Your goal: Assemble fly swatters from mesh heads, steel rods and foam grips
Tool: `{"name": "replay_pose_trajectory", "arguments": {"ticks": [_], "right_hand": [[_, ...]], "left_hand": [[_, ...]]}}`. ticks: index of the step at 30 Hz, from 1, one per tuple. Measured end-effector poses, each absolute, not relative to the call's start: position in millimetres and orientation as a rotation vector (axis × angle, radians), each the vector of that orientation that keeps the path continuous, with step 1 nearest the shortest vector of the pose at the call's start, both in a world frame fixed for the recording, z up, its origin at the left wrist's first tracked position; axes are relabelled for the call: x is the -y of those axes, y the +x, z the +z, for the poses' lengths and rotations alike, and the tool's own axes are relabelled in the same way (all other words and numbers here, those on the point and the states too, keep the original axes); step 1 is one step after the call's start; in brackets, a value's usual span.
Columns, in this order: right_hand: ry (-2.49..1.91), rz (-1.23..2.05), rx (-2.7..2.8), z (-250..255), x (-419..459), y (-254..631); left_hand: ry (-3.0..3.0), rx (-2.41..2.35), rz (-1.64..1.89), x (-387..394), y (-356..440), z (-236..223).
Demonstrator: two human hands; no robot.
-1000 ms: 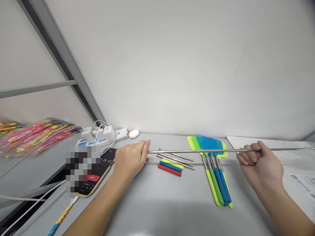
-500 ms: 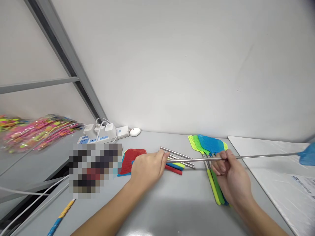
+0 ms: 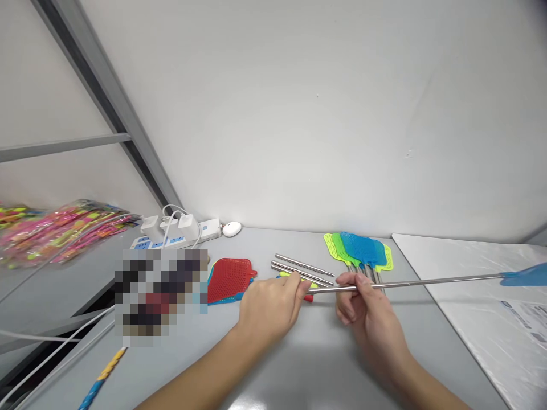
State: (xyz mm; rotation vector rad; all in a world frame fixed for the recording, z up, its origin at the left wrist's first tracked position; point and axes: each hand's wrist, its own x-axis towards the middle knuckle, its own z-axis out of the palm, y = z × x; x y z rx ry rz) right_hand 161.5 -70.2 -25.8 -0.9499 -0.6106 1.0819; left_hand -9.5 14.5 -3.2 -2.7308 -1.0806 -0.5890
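A blue fly swatter (image 3: 427, 282) with a long, extended metal rod lies across both hands, its head off to the right. My left hand (image 3: 271, 302) is closed round the handle end, which its fingers hide. With thumb and fingers my right hand (image 3: 363, 299) pinches the rod part-way along. Behind my hands lie loose metal rods (image 3: 304, 265) and coloured handles, partly covered by my left hand. Left of them is a stack of loose swatter heads (image 3: 231, 279), red on top. Several yellow, green and blue fly swatters (image 3: 359, 250) lie fanned behind my right hand.
A power strip (image 3: 183, 239) with white plugs and a white oval device (image 3: 232, 229) stand by the wall. Bagged colourful items (image 3: 64, 230) lie at far left. A white wrapped sheet (image 3: 465, 285) covers the right side. A blurred patch hides part of the table.
My right hand has slid left along the rod, closer to my left hand. My left hand has shifted slightly right and down, and the swatter head has turned more edge-on.
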Motion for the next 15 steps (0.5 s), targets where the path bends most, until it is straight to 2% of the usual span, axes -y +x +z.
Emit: {"name": "replay_pose_trajectory", "arguments": {"ticks": [8, 15], "right_hand": [[-1.018, 1.171, 0.728, -16.1, 72.4, 160.4], [-0.944, 0.898, 0.526, 9.8, 73.5, 204.5]], "left_hand": [[-2.722, 1.064, -0.682, -18.1, -15.5, -0.2], [-2.622, 1.09, -0.822, -42.1, -33.4, 9.6]]}}
